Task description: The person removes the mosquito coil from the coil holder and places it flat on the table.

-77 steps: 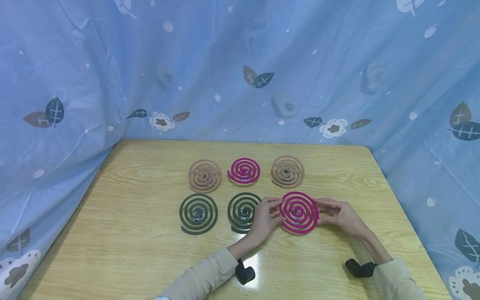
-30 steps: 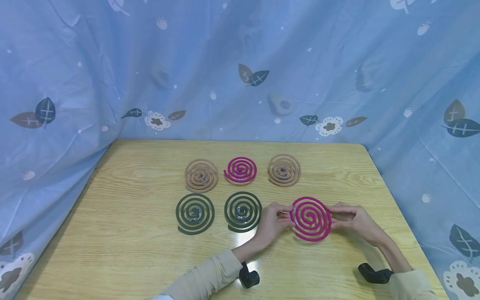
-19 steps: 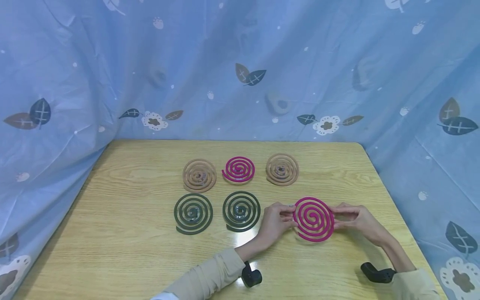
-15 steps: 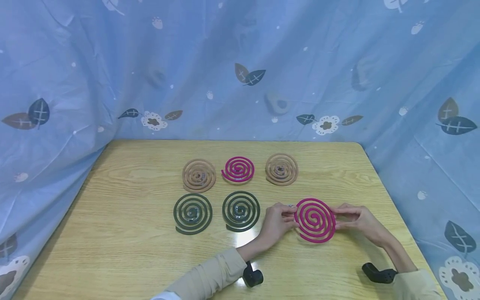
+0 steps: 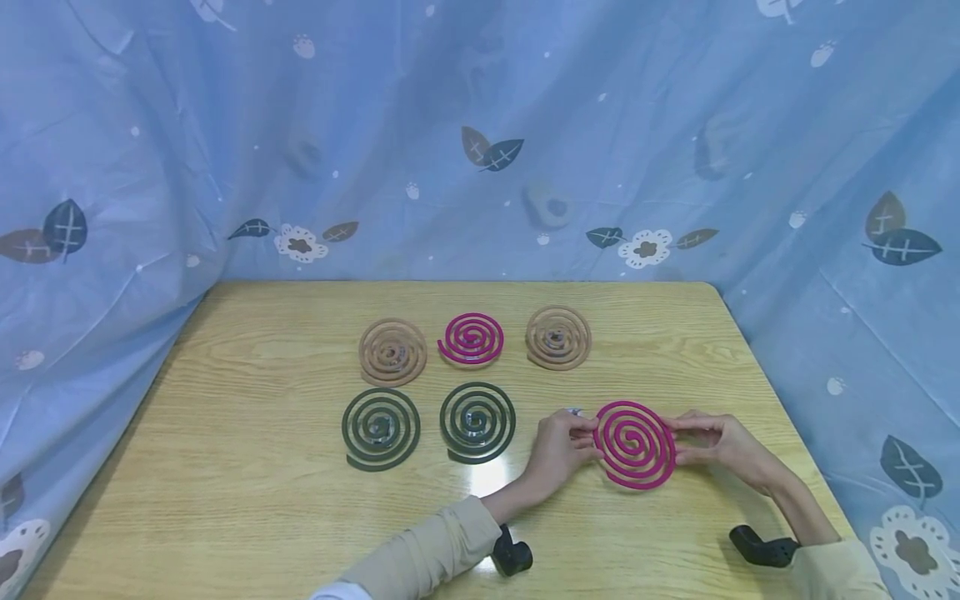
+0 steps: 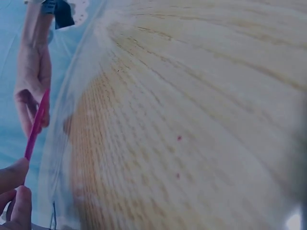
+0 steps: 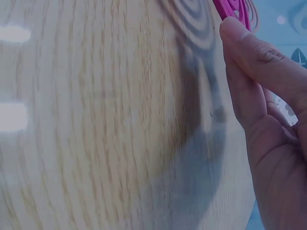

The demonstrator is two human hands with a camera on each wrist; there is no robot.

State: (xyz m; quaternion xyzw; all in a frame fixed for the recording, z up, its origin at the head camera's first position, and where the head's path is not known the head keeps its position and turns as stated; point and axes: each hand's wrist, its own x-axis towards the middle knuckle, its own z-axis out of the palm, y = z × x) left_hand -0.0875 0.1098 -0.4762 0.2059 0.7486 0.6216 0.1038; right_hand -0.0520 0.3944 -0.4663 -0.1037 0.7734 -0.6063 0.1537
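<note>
Magenta spiral coil: held above the worktop, near right, pinched at opposite edges between nearly closed thumb and fingers of left hand and right hand. Looks light, stiff, probably brittle; best gripped gently by the outermost ring.

Left sleeve is beige, creased in folds toward the cuff; pale bluish-white cloth shows at its lower end. Right sleeve matches in beige. Black, rounded wrist camera sits by the left cuff, another black camera by the right. Left hand and right hand are bare.
</note>
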